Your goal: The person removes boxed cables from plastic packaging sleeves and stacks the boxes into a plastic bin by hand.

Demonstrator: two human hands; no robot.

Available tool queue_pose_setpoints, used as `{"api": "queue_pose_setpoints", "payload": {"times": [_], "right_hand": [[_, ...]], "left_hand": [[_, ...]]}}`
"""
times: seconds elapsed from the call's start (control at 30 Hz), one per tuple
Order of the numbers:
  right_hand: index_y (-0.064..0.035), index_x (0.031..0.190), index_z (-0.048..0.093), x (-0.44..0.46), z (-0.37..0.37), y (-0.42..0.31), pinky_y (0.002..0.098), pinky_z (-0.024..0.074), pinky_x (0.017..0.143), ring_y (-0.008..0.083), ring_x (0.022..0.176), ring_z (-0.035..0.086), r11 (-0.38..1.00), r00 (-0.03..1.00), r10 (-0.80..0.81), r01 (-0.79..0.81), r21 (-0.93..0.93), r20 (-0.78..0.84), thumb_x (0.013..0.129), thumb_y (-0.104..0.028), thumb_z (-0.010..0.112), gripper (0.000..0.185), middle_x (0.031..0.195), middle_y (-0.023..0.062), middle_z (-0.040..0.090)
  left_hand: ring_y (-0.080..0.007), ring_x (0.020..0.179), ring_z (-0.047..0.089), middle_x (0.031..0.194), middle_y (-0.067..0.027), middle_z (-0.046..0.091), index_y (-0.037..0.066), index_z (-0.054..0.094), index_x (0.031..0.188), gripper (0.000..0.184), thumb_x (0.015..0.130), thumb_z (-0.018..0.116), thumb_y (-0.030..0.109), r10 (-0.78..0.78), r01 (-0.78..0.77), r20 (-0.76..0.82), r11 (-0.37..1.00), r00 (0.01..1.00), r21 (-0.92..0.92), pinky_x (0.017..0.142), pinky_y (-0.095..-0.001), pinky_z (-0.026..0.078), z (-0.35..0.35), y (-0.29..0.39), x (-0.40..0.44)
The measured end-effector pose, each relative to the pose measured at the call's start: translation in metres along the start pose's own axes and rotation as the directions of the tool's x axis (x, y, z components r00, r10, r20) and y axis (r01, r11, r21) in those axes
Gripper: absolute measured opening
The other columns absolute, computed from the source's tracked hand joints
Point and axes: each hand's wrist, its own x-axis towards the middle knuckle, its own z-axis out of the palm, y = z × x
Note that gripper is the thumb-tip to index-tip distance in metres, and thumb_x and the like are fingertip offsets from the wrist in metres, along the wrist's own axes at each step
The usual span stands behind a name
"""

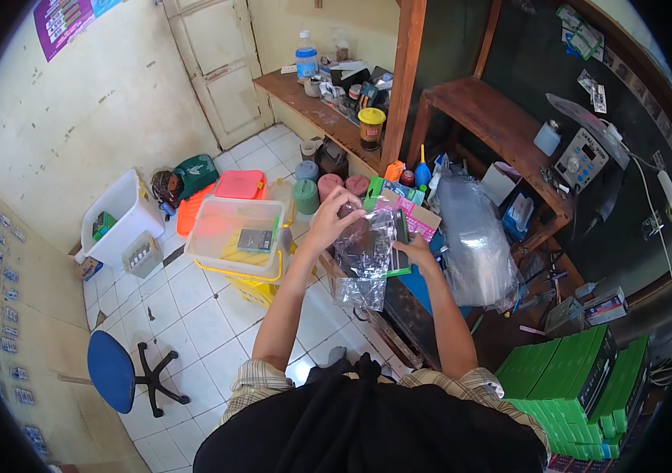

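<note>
My left hand (337, 219) is raised over the edge of the workbench, its fingers pinched on a crinkled clear plastic bag (361, 290) that hangs down below it. Close by on the right, my right hand (416, 251) grips a flat black-and-green box (400, 266) with the thumb on its top. The plastic lies against the left side of the box; whether the box is partly inside it I cannot tell. Behind both hands lies a pink-and-white printed carton (422, 219).
A large roll of clear plastic (474, 244) lies right of my hands. Stacked green boxes (556, 378) stand at lower right. A translucent bin (233, 217) with a yellow handle is on the left, with a blue chair (111, 370) on the tiled floor. A wooden shelf (493, 126) overhangs the bench.
</note>
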Motion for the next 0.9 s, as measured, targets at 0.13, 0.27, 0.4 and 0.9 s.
{"api": "queue_pose_setpoints", "payload": {"times": [0.13,0.27,0.4,0.9], "right_hand": [[0.0061,0.1,0.058,-0.016,-0.025,-0.026,0.0293,0.048,0.071,0.0162,0.077,0.061,0.847,0.995,0.095,-0.077,0.526,-0.007,0.076,-0.021,0.069,0.037,0.092,0.0095,0.063],[0.0016,0.111,0.05,-0.028,-0.07,-0.057,0.0302,0.0454,0.083,0.018,0.095,0.057,0.565,0.998,-0.026,0.057,0.823,-0.051,0.083,-0.018,0.061,0.036,0.105,0.0099,0.058],[-0.0069,0.116,0.049,-0.056,-0.092,-0.101,0.0332,0.0422,0.088,0.0195,0.098,0.055,0.288,0.999,-0.021,0.049,0.956,-0.045,0.087,-0.031,0.054,0.037,0.113,0.0061,0.056],[-0.0033,0.105,0.05,-0.076,-0.087,-0.13,0.0323,0.0404,0.088,0.0199,0.103,0.049,0.297,0.962,-0.171,0.257,0.92,-0.213,0.082,-0.012,0.063,0.027,0.103,0.0066,0.054]], "left_hand": [[-0.0172,0.079,0.047,0.084,-0.0041,0.051,0.006,0.057,0.083,0.013,0.076,0.065,0.014,0.169,-0.17,0.052,0.985,0.984,0.009,0.069,-0.0271,0.038,0.0,0.005,0.017],[-0.0198,0.08,0.045,0.081,-0.004,0.051,0.007,0.058,0.08,0.014,0.074,0.066,0.016,0.228,-0.244,0.179,0.967,0.957,0.074,0.072,-0.0291,0.036,-0.003,0.027,0.035],[-0.0196,0.08,0.042,0.08,-0.0028,0.051,0.009,0.059,0.08,0.014,0.073,0.067,0.019,0.319,-0.365,0.254,0.917,0.913,0.162,0.074,-0.0301,0.034,0.002,0.047,0.047],[-0.0178,0.081,0.047,0.079,0.0001,0.054,0.013,0.06,0.082,0.011,0.076,0.062,0.022,0.387,-0.508,0.396,0.819,0.833,0.267,0.074,-0.0311,0.033,0.012,0.068,0.045]]}}
